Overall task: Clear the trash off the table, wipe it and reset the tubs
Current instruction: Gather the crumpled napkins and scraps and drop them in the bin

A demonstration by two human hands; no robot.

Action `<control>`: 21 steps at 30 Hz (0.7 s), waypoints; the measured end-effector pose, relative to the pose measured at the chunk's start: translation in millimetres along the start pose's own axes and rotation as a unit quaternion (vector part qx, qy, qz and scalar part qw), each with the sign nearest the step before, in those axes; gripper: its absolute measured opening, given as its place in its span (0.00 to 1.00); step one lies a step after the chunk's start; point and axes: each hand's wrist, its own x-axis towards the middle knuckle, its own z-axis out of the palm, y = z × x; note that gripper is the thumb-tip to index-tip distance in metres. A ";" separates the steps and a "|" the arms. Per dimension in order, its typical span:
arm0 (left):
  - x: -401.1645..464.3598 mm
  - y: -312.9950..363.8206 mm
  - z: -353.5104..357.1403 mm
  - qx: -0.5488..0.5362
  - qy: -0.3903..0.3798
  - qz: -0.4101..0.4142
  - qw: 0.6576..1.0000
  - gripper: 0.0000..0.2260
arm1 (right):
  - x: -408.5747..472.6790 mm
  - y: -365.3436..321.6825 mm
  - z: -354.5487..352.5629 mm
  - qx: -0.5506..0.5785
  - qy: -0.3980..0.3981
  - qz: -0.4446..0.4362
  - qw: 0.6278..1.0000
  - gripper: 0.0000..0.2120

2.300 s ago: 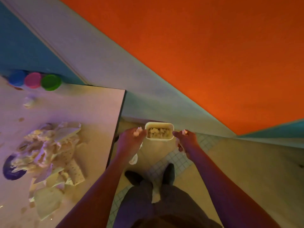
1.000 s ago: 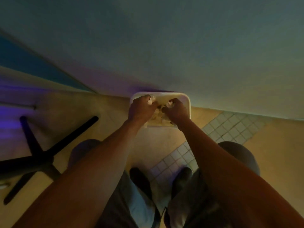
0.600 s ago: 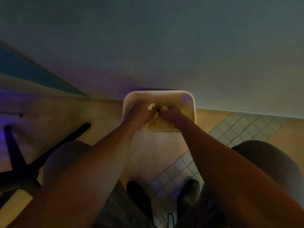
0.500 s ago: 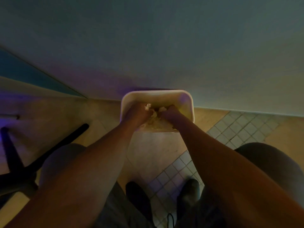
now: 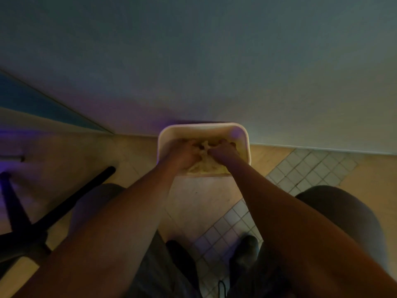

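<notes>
Both arms reach down into a pale bin [image 5: 240,134] that stands on the floor [image 5: 199,203] against the foot of the wall [image 5: 193,61], between the tan floor on one side and the small square tiles [image 5: 300,168] on the other. The left hand [image 5: 182,152] and the right hand [image 5: 222,151] sit close together inside the bin's rim, fingers bent down onto a heap of crumpled paper trash [image 5: 206,167] that fills the near half of it. The light is dim and the fingers are blurred: each hand looks loosely curled on or among the scraps, but I cannot tell whether either has a pinch of paper in it or is only pressing on the heap.

My reading is that this is the first step of the task, clearing the trash, at the point where a load is being dropped or pushed down into the bin. The surface to be wiped and the tubs to be reset are out of view here; only the dark crossed legs of a stand [image 5: 28,224] show at the left edge, so how much trash is left up there cannot be judged.

The next move calls for letting go of any scraps, drawing both hands up clear of the rim without dragging paper back out, then standing and turning back to the surface for the rest of the trash or the wipe
</notes>
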 end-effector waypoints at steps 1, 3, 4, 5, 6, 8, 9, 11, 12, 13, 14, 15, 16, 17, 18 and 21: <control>1.5 -3.2 0.9 0.008 -0.007 -0.001 1.000 0.23 | -7.7 -3.5 -5.2 -0.016 0.008 -0.003 1.000 0.34; -13.5 8.2 -9.6 0.015 -0.015 -0.014 1.000 0.26 | -25.4 -13.5 -18.2 -0.031 0.019 -0.021 0.999 0.30; -29.7 20.9 -20.4 0.024 -0.012 -0.023 0.999 0.29 | -37.2 -20.1 -26.3 -0.034 0.016 -0.033 0.999 0.28; -45.1 30.9 -29.6 0.038 -0.010 -0.036 0.999 0.29 | -49.6 -26.1 -34.7 -0.036 0.010 -0.041 0.998 0.26; -60.0 40.9 -39.4 0.048 -0.005 -0.044 0.998 0.29 | -61.8 -32.2 -43.0 -0.039 0.002 -0.049 0.998 0.25; -83.4 53.4 -53.8 0.056 0.002 -0.051 0.997 0.29 | -84.3 -40.6 -58.1 -0.042 -0.009 -0.056 0.997 0.25; -95.6 59.8 -62.3 0.058 -0.001 -0.056 0.997 0.31 | -98.4 -46.4 -67.5 -0.044 -0.012 -0.058 0.997 0.24; -120.2 71.6 -79.1 0.070 -0.010 -0.062 0.996 0.32 | -127.2 -57.5 -84.7 -0.052 -0.021 -0.056 0.997 0.24; -133.6 79.2 -88.1 0.073 -0.016 -0.067 0.995 0.32 | -143.8 -64.1 -93.5 -0.058 -0.025 -0.054 0.997 0.24; -146.7 86.7 -96.3 0.072 -0.020 -0.071 0.995 0.32 | -158.9 -69.9 -101.7 -0.065 -0.031 -0.052 0.996 0.24; -159.3 93.6 -103.9 0.071 -0.022 -0.073 0.995 0.32 | -173.9 -75.5 -109.0 -0.069 -0.035 -0.051 0.996 0.24; -177.3 103.9 -117.0 0.068 -0.023 -0.074 0.995 0.31 | -192.6 -84.1 -118.4 -0.075 -0.041 -0.048 0.995 0.24; -187.9 109.5 -122.1 0.068 -0.022 -0.072 0.995 0.31 | -203.5 -87.1 -122.4 -0.082 -0.044 -0.049 0.994 0.24; -204.7 118.5 -135.4 0.061 -0.021 -0.073 0.995 0.31 | -220.5 -95.3 -131.0 -0.088 -0.048 -0.051 0.994 0.25; -215.0 123.6 -142.6 0.057 -0.020 -0.073 0.996 0.31 | -233.3 -101.3 -136.1 -0.095 -0.053 -0.050 0.993 0.25; -249.8 139.7 -169.6 0.042 -0.018 -0.068 0.997 0.31 | -274.0 -120.9 -151.3 -0.124 -0.066 -0.054 0.989 0.27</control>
